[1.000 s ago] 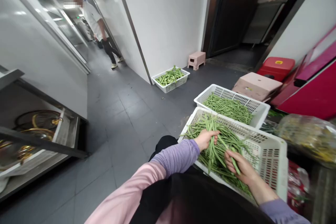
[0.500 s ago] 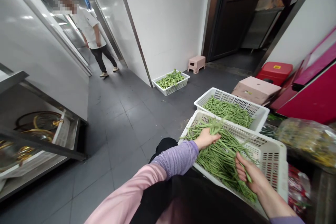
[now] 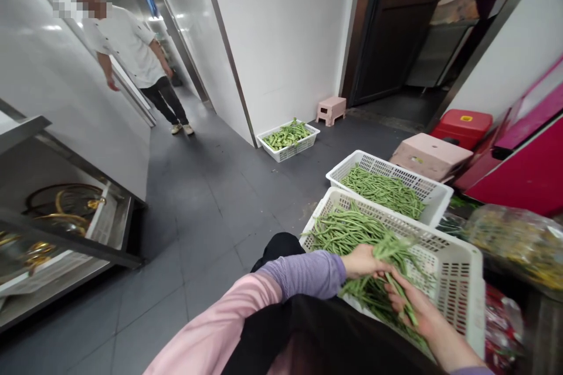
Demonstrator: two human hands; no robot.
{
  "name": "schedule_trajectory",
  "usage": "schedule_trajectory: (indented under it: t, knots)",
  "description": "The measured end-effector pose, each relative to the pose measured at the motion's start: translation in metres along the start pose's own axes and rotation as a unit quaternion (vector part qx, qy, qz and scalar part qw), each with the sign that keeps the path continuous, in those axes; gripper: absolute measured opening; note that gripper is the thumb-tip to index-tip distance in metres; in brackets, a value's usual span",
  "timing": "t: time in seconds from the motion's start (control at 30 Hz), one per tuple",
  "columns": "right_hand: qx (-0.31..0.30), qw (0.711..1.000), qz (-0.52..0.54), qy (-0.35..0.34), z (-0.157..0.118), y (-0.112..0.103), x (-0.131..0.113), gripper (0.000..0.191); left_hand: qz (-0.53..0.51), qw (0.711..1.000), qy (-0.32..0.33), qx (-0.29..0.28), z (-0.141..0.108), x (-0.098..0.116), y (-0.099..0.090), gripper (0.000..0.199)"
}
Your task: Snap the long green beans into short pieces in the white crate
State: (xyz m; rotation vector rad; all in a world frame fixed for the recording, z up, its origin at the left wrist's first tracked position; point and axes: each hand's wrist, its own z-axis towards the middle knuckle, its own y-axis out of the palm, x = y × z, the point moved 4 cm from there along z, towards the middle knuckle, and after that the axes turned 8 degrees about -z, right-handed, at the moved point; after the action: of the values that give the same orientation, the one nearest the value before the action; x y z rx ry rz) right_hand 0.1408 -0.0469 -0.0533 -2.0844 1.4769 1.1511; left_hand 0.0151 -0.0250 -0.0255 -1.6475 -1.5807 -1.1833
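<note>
Over a white plastic basket (image 3: 461, 252), my two hands are close together. My left hand (image 3: 364, 261) is closed round a bunch of green beans (image 3: 389, 246), whose ends fan out above the fingers. My right hand (image 3: 411, 299) is closed on several more green beans (image 3: 405, 300) that point down past the palm. Its fingertips are near or against the left hand's bunch; whether they touch I cannot tell. Loose long green beans (image 3: 347, 231) lie heaped in the basket under and beside both hands.
Just behind stands a second white basket (image 3: 440, 202) of green beans. Farther off are a basket of cut green vegetables (image 3: 288, 136) and a pink stool (image 3: 331, 110). A person in white (image 3: 127, 47) walks in the corridor. A metal shelf (image 3: 88, 246) is at left, bagged goods (image 3: 514, 240) at right.
My left hand has moved right and down with its bunch, to beside my right hand. The right hand has shifted slightly. The person in white has come nearer.
</note>
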Motion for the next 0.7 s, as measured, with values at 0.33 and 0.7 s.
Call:
schedule_trajectory:
  t: [0.33,0.7]
  knots:
    - [-0.031,0.984,0.158,0.078,-0.019,0.001,-0.045,0.018,-0.145,0.989,0.038,-0.001,0.019,0.033,-0.013,0.014]
    - [0.056,0.983,0.172,-0.031,-0.001,-0.021,-0.054,0.033,-0.076,0.987,0.133,0.057,0.011,0.056,-0.015,0.022]
